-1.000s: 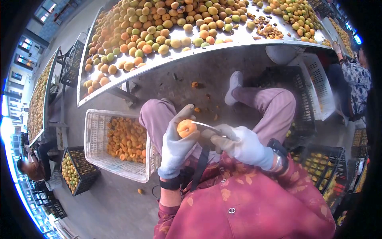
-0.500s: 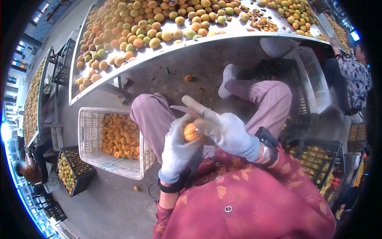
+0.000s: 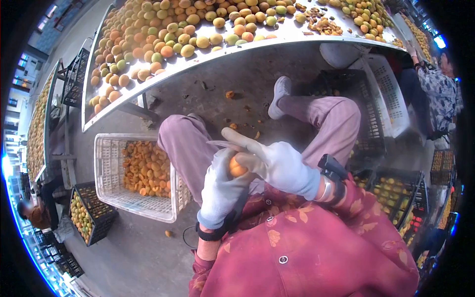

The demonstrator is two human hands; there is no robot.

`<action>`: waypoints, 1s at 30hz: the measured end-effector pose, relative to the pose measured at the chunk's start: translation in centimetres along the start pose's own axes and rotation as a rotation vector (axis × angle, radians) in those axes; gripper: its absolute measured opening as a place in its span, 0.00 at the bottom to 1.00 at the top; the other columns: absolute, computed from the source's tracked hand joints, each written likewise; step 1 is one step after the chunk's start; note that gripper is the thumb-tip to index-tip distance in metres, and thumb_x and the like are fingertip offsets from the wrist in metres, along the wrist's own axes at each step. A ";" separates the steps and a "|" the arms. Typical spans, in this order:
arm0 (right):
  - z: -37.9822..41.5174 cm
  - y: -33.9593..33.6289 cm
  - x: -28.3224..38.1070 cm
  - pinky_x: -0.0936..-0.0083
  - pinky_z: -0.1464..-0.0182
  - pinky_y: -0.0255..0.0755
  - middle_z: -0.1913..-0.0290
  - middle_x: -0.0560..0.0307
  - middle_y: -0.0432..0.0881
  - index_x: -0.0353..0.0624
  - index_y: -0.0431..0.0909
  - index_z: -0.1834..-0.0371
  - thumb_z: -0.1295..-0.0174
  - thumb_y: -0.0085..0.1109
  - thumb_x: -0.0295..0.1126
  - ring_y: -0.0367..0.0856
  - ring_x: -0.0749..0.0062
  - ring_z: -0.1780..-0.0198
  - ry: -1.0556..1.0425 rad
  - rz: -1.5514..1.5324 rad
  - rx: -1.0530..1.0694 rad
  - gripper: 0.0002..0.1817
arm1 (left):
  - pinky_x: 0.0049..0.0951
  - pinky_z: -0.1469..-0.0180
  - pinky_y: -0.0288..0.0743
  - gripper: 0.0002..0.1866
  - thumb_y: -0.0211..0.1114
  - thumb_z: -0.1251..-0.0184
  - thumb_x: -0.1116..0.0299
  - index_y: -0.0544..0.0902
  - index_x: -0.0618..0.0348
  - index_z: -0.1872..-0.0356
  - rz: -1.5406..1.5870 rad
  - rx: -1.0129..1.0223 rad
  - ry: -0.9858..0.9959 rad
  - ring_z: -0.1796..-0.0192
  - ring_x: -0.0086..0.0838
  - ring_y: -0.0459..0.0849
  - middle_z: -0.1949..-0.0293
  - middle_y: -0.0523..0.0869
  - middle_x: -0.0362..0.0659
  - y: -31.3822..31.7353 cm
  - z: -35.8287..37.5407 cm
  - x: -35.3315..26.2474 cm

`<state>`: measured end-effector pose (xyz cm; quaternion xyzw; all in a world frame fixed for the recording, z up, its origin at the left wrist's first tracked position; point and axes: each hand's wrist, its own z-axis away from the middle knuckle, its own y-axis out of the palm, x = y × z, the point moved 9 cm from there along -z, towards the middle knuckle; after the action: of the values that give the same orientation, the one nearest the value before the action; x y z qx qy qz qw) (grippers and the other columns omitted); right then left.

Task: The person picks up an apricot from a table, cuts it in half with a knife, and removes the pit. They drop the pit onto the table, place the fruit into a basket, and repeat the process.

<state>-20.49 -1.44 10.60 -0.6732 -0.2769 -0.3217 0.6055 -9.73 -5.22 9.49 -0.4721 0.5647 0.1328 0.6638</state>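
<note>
An orange apricot-like fruit [image 3: 237, 167] sits in my gloved left hand [image 3: 221, 180], whose fingers are wrapped round it. My gloved right hand [image 3: 282, 166] holds a knife [image 3: 225, 145] with its blade pointing left above the fruit. The right thumb area touches the fruit, and the right index finger is stretched over the knife. The knife's handle is mostly hidden in the right hand. To the left of my hands stands a white crate [image 3: 170, 210] holding cut orange fruit halves [image 3: 147, 171].
A metal table [image 3: 198, 60] piled with whole fruits [image 3: 143, 34] spans the front. Black crates of fruit stand at left [image 3: 101, 225] and right [image 3: 396, 195]. Another person [image 3: 438, 94] is at the far right. Fruit scraps [image 3: 230, 94] lie on the floor.
The view has shifted slightly. The knife blade has tilted flatter, and my left fingers have moved a little over the fruit. Both hands stay together at the fruit.
</note>
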 end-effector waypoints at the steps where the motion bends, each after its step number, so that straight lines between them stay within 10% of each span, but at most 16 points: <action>1: 0.0 0.6 -0.8 0.67 0.80 0.72 0.80 0.46 0.79 0.57 0.66 0.29 0.29 0.48 0.52 0.82 0.58 0.80 0.077 -0.116 0.048 0.28 | 0.38 0.56 0.76 0.20 0.71 0.48 0.73 0.76 0.63 0.53 0.014 -0.013 -0.013 0.58 0.45 0.83 0.59 0.82 0.50 0.1 0.1 0.4; 8: 1.5 3.6 -0.6 0.87 0.86 0.63 0.84 0.66 0.73 0.52 0.59 0.25 0.29 0.43 0.59 0.68 0.85 0.89 0.416 -1.020 0.525 0.34 | 0.37 0.57 0.76 0.22 0.73 0.51 0.73 0.76 0.63 0.54 -0.017 0.008 0.022 0.59 0.44 0.83 0.60 0.82 0.50 0.1 0.5 0.8; 13: 1.3 1.9 -1.6 0.88 0.86 0.59 0.84 0.63 0.73 0.49 0.60 0.26 0.29 0.43 0.58 0.67 0.84 0.90 0.401 -1.204 0.368 0.34 | 0.26 0.47 0.74 0.25 0.72 0.47 0.77 0.77 0.63 0.45 0.190 -0.059 -0.010 0.51 0.25 0.80 0.51 0.82 0.43 -0.1 0.0 1.3; 23: 3.4 0.2 -3.9 0.74 0.71 0.72 0.77 0.59 0.80 0.44 0.81 0.53 0.31 0.54 0.44 0.82 0.75 0.72 0.428 -0.495 0.130 0.16 | 0.20 0.48 0.76 0.31 0.65 0.41 0.81 0.70 0.64 0.34 0.653 -0.032 -0.251 0.48 0.22 0.79 0.43 0.80 0.43 0.1 0.2 4.7; 26: 2.5 -0.6 -0.8 0.64 0.71 0.75 0.72 0.49 0.81 0.46 0.77 0.64 0.34 0.56 0.41 0.83 0.54 0.70 -0.036 0.007 0.051 0.11 | 0.20 0.48 0.76 0.30 0.65 0.42 0.81 0.71 0.64 0.35 0.685 -0.037 -0.256 0.48 0.22 0.79 0.44 0.80 0.43 0.3 0.4 5.3; 30: 2.0 -0.4 -0.1 0.63 0.73 0.75 0.75 0.51 0.80 0.49 0.77 0.65 0.35 0.56 0.41 0.83 0.55 0.73 -0.092 0.157 0.122 0.09 | 0.23 0.46 0.74 0.30 0.66 0.44 0.80 0.74 0.63 0.37 0.581 -0.022 -0.185 0.49 0.22 0.80 0.47 0.82 0.43 0.0 0.3 5.6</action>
<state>-20.64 0.59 10.64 -0.6689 -0.2698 -0.2245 0.6553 -7.66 -6.99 4.53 -0.2839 0.6118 0.3655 0.6415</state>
